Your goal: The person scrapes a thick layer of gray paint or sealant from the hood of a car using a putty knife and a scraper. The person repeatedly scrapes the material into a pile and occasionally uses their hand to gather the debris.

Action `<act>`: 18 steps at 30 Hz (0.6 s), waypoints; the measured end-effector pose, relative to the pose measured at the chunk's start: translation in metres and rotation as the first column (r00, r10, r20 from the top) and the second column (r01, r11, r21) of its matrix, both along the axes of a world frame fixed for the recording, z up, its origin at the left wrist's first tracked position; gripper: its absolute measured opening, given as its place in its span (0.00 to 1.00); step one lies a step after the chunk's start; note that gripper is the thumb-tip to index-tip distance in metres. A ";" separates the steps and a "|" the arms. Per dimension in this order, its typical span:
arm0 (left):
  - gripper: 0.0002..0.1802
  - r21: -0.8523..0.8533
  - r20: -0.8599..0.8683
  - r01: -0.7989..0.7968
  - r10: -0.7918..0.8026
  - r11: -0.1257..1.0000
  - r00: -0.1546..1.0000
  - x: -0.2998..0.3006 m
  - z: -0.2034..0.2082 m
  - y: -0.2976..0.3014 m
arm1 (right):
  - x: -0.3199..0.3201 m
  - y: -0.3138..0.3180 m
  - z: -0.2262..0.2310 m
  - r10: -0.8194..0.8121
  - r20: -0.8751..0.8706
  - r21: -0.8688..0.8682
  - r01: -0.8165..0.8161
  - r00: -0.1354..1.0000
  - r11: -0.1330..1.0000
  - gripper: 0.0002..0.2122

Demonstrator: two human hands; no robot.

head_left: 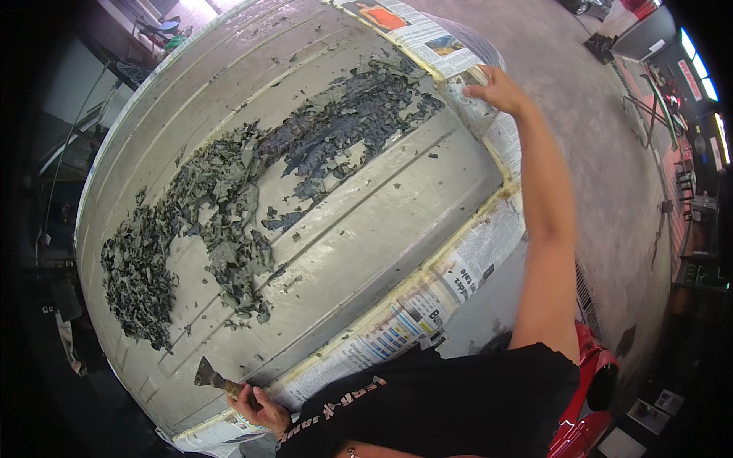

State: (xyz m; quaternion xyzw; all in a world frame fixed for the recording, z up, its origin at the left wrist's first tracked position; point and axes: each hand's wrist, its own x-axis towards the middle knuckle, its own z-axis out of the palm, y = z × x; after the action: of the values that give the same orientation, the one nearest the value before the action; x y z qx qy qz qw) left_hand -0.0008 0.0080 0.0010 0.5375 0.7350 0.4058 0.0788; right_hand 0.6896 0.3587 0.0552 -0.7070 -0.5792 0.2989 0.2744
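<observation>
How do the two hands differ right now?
The left hand is drawn in low, gripping a scraper on the panel; the right hand is stretched far out, bare, resting at the newspaper edge. Both touch the panel's masked border.

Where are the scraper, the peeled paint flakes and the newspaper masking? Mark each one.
scraper (206, 374): head view, on its flat blade.
peeled paint flakes (229, 183): head view, middle of the heap.
newspaper masking (458, 275): head view, strip along the panel edge.
</observation>
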 end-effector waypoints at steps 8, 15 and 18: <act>0.12 0.030 0.032 0.024 -0.025 0.999 0.999 -0.005 -0.002 0.002 | -0.005 0.023 0.000 0.063 -0.026 -0.017 -0.063 0.998 0.998 0.21; 0.12 0.020 0.067 0.001 -0.002 1.000 0.998 -0.001 -0.003 -0.002 | 0.004 0.022 -0.003 0.064 -0.105 0.043 -0.060 0.992 0.997 0.24; 0.11 -0.001 0.035 0.009 -0.009 1.000 0.999 -0.005 -0.002 -0.002 | -0.006 0.020 -0.015 0.009 0.003 -0.006 -0.009 1.000 1.000 0.22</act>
State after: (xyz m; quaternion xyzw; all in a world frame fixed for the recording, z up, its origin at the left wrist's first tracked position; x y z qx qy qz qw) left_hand -0.0053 0.0062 -0.0013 0.5334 0.7313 0.4145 0.0938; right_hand 0.6835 0.3788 0.0401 -0.7055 -0.5819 0.3011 0.2700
